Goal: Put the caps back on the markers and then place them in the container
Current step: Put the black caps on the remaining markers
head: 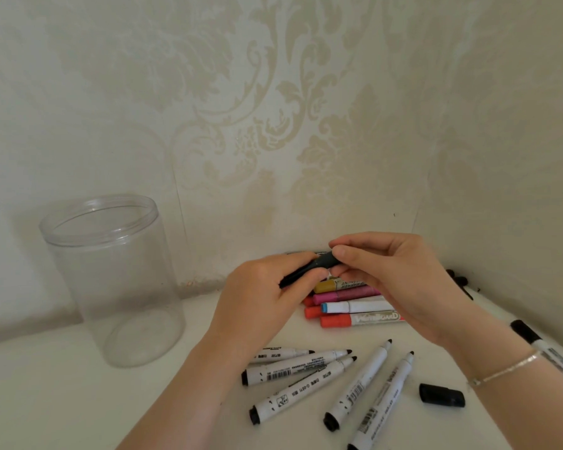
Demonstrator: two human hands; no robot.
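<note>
Cream damask wallpaper [273, 108] backs a white tabletop [62, 401]; a bracelet [504, 371] glints.

You're in home room corner: cream damask wallpaper [273, 125] rises directly behind white tabletop [62, 401]; clear plastic jar [111, 280] and loose markers [355, 306] sit on tabletop, near wallpaper.
</note>
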